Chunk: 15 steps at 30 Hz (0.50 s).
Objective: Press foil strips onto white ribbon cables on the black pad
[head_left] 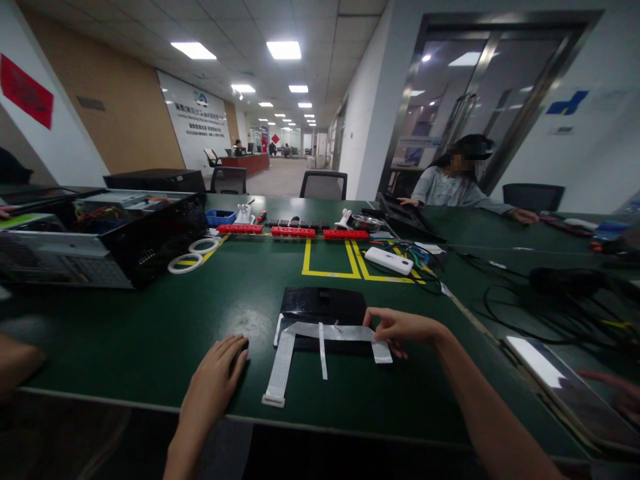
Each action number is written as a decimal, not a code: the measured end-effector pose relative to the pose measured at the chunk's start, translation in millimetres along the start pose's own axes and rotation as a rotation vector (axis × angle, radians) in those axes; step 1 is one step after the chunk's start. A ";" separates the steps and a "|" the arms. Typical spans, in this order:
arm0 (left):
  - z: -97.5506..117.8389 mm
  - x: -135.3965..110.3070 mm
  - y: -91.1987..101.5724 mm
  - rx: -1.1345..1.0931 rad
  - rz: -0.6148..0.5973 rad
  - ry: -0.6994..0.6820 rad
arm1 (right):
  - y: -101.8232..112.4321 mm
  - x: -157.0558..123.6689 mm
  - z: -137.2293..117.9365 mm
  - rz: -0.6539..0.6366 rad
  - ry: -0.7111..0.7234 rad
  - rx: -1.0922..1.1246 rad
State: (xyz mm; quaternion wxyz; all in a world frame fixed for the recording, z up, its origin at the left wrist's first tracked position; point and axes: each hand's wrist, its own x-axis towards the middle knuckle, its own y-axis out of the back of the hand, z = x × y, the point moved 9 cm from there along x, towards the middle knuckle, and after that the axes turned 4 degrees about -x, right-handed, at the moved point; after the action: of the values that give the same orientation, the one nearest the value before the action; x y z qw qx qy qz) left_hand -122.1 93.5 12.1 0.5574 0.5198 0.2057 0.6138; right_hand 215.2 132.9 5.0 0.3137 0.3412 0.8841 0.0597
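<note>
A pale grey flat ribbon cable (308, 329) lies across a glossy black plastic piece (320, 301) on the green table. Its left end bends toward me and ends in a connector (273, 401); the right end (382, 352) folds down. A narrow white strip (323, 353) crosses its middle. My right hand (400, 329) is closed, with thumb and index finger pinching the cable near its right fold. Left of the black piece, my left hand (216, 370) rests on the table, fingers curled over something small and dark, mostly hidden.
An opened computer case (145, 233) and two white tape rolls (185, 263) stand at left. Red holders (293, 232) line the back. A white device (389, 260) and loose cables lie right, near a phone (565, 387). A co-worker (453, 180) sits across the table.
</note>
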 end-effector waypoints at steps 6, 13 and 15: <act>1.0 0.0 1.9 -0.004 0.019 -0.004 | 0.7 -3.3 -4.6 0.015 0.011 0.004; 0.5 0.3 -1.6 0.024 -0.019 -0.001 | 6.2 -11.9 -33.5 0.084 0.188 0.078; 0.6 0.1 -0.9 0.024 -0.015 0.003 | 11.3 -14.7 -42.7 0.123 0.256 0.108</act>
State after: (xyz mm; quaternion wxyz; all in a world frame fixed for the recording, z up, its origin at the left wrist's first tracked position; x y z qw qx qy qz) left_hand -121.2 93.6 11.6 0.5553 0.5242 0.2179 0.6078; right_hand 204.6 136.7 50.1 0.1752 0.4006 0.8962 0.0745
